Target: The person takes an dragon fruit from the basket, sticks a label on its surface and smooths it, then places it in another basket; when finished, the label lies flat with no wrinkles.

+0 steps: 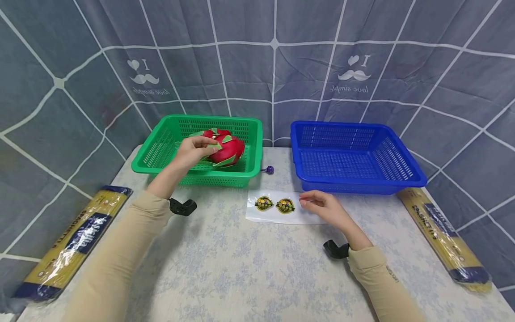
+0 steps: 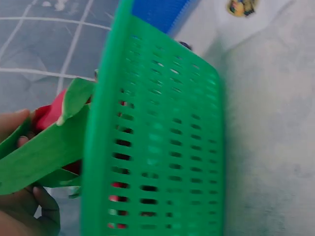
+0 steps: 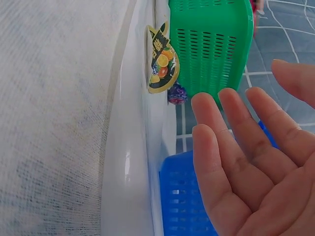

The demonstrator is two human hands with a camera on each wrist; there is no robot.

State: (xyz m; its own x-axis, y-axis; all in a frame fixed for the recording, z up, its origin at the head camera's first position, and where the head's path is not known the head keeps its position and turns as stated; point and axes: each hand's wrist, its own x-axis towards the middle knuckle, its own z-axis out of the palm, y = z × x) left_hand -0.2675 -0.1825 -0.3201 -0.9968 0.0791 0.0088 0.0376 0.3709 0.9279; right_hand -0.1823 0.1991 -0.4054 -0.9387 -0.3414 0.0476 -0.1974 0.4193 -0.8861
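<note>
Inside the green basket (image 1: 197, 169), my left hand (image 1: 191, 152) grips a red dragon fruit (image 1: 231, 151) by its green leaf-like scales. More red and green shows behind it, partly covered by this fruit. In the left wrist view the fingers curl around the green scales (image 2: 54, 147), just beyond the basket's wall. My right hand (image 1: 327, 209) hovers with relaxed, parted fingers over the right end of a white sticker sheet (image 1: 269, 217), holding nothing. Two round black-and-yellow stickers (image 1: 285, 206) lie on that sheet; one (image 3: 164, 61) also shows in the right wrist view.
A blue basket (image 1: 358, 182) stands at the back right. Between the baskets lies a small purple-wrapped lollipop (image 1: 269, 170). Yellow spaghetti packs (image 1: 76, 243) (image 1: 446, 241) flank the table's left and right edges. A grey tiled-pattern curtain (image 1: 249, 71) hangs behind.
</note>
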